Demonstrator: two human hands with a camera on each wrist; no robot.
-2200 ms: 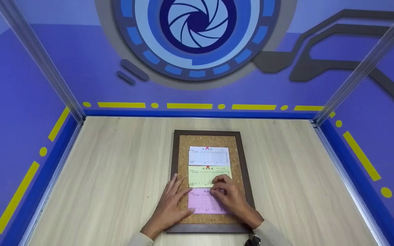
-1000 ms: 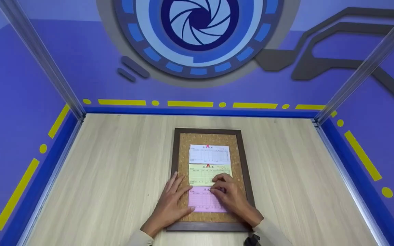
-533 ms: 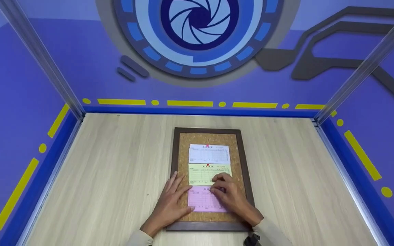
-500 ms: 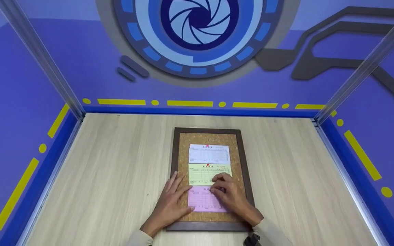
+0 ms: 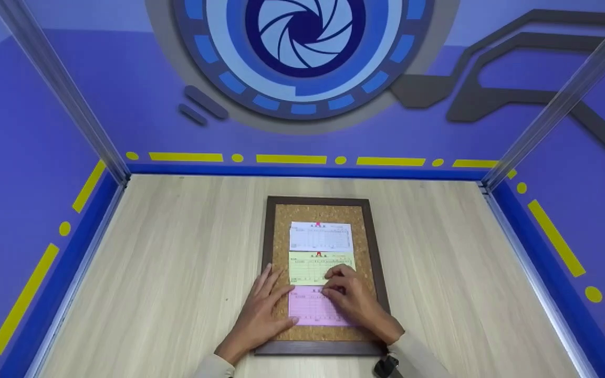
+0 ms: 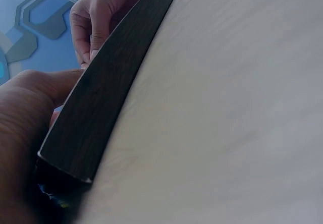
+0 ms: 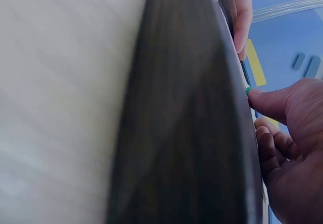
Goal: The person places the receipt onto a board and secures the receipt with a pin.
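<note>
A cork board (image 5: 281, 215) in a dark brown frame lies on the table. White (image 5: 321, 239), yellow (image 5: 308, 270) and pink (image 5: 313, 310) printed slips run down it in a column. Red pushpins stand at the top of the white and yellow slips. My left hand (image 5: 260, 315) rests spread on the board, its thumb and index finger touching the pink slip's left side. At that slip's upper edge, my right hand (image 5: 355, 299) pinches a small green pushpin (image 7: 248, 90), mostly hidden by the fingers. Whether its point is in the cork cannot be seen.
The board's thick frame (image 6: 106, 82) stands raised above the light wooden tabletop (image 5: 176, 252). Blue printed walls (image 5: 302, 142) with metal corner posts enclose the table at the back and both sides. A dark watch (image 5: 386, 366) is on the right wrist.
Both hands keep the same pose and place on the board. Only the head view has shifted slightly since the oldest frame.
</note>
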